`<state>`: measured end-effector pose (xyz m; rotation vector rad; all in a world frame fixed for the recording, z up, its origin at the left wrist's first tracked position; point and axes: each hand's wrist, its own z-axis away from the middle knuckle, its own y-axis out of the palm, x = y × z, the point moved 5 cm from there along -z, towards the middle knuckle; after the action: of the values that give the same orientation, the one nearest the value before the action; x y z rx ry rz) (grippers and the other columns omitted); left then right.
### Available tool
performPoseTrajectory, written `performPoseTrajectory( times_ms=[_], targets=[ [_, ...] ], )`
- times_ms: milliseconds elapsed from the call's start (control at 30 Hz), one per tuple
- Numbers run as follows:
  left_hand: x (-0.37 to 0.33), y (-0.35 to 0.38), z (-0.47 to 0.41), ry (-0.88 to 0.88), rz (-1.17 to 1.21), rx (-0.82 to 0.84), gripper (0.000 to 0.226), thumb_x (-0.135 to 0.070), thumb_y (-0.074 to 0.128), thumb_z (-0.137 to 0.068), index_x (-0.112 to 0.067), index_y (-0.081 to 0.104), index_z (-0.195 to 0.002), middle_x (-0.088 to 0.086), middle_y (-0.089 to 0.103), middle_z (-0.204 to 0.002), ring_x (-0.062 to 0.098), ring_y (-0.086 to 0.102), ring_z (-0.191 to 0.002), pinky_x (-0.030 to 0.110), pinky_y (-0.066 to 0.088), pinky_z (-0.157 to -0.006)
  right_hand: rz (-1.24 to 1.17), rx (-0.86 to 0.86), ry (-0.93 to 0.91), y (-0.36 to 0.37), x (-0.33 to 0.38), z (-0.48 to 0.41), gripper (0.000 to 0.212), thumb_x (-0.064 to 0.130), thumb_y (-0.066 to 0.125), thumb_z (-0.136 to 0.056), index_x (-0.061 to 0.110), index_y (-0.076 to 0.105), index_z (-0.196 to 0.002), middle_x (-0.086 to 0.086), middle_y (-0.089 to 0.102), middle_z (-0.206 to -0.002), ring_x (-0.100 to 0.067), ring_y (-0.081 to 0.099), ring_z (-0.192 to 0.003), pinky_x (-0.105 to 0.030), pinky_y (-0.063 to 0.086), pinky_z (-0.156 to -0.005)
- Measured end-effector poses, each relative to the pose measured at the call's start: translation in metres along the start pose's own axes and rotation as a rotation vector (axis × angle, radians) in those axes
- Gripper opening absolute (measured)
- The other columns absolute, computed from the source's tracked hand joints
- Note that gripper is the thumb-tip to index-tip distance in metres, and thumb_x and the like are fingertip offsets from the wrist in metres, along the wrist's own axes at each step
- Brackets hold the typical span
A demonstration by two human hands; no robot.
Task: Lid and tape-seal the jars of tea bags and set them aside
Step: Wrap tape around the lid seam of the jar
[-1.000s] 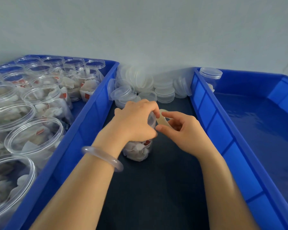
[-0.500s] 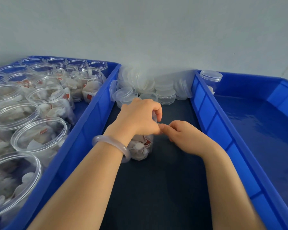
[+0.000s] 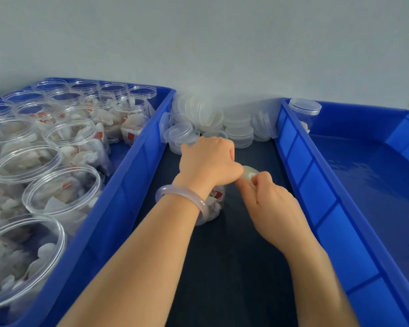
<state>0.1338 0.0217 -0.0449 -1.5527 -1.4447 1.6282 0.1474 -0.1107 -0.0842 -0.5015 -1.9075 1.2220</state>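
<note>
Far left of the frame, a blue crate (image 3: 137,175) packed with open jars of tea bags (image 3: 62,187). Centre, on the dark mat, the left hand (image 3: 208,161), bracelet (image 3: 182,197) at the wrist, curls its fingers down over the top of one jar (image 3: 214,204). Loose lids (image 3: 222,119) are heaped behind. Just right, the right hand (image 3: 272,204) pinches a pale tape roll (image 3: 248,173) against the left knuckles. Far right, a second crate (image 3: 316,197), with one lidded jar (image 3: 305,109) in its top corner.

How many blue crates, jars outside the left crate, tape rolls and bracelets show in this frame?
Blue crates: 2 (left crate, right crate)
Jars outside the left crate: 2 (middle jar between the crates, lidded jar in the right crate)
Tape rolls: 1 (tape roll)
Bracelets: 1 (bracelet)
Total: 6
</note>
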Motion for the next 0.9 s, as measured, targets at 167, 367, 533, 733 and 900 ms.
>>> performPoseTrajectory(
  times_ms=[167,367,533,733,900],
  targets=[
    [-0.002,0.003,-0.003,-0.041,-0.036,-0.016,0.021,-0.018,0.060,-0.068,-0.022,0.065,-0.088,-0.005,0.062,-0.092,0.019,0.052,-0.092,0.037,0.032,-0.077,-0.060,-0.076,0.015,-0.003,0.003,0.007,0.042,0.056,0.030,-0.091,0.014,0.039,-0.088,0.001,0.052,-0.063,-0.020,0.050,-0.056,-0.033,0.031,-0.048],
    [-0.002,0.004,-0.006,-0.070,-0.048,-0.015,0.022,-0.019,0.059,-0.069,-0.020,0.065,-0.089,-0.004,0.062,-0.093,0.020,0.051,-0.094,0.039,0.029,-0.076,-0.087,-0.093,0.022,-0.003,0.002,0.010,0.034,0.052,0.034,-0.093,0.019,0.035,-0.083,0.003,0.050,-0.060,-0.013,0.046,-0.050,-0.027,0.027,-0.046],
    [0.004,0.000,-0.013,-0.130,-0.059,-0.093,0.016,-0.022,0.056,-0.068,-0.020,0.063,-0.083,-0.002,0.062,-0.083,0.024,0.054,-0.086,0.038,0.033,-0.073,-0.175,-0.114,-0.007,-0.006,0.013,0.023,0.039,0.064,0.028,-0.086,0.026,0.036,-0.082,0.006,0.051,-0.058,-0.021,0.054,-0.057,-0.033,0.034,-0.050],
    [-0.003,0.007,-0.027,-0.046,-0.122,0.061,0.017,-0.024,0.061,-0.072,-0.023,0.065,-0.088,-0.004,0.066,-0.092,0.023,0.057,-0.095,0.038,0.041,-0.081,-0.089,-0.070,0.031,0.010,-0.010,0.005,0.037,0.060,0.032,-0.087,0.024,0.039,-0.087,0.005,0.054,-0.065,-0.016,0.055,-0.062,-0.032,0.038,-0.052],
    [-0.001,0.008,-0.023,0.066,-0.111,0.142,0.061,-0.065,0.072,-0.065,-0.033,0.054,-0.114,-0.009,0.057,-0.120,0.017,0.045,-0.119,0.046,0.038,-0.100,0.016,0.074,0.036,0.051,-0.027,-0.018,0.041,0.054,0.043,-0.094,0.016,0.048,-0.105,-0.001,0.060,-0.087,-0.022,0.058,-0.081,-0.041,0.049,-0.075]
  ],
)
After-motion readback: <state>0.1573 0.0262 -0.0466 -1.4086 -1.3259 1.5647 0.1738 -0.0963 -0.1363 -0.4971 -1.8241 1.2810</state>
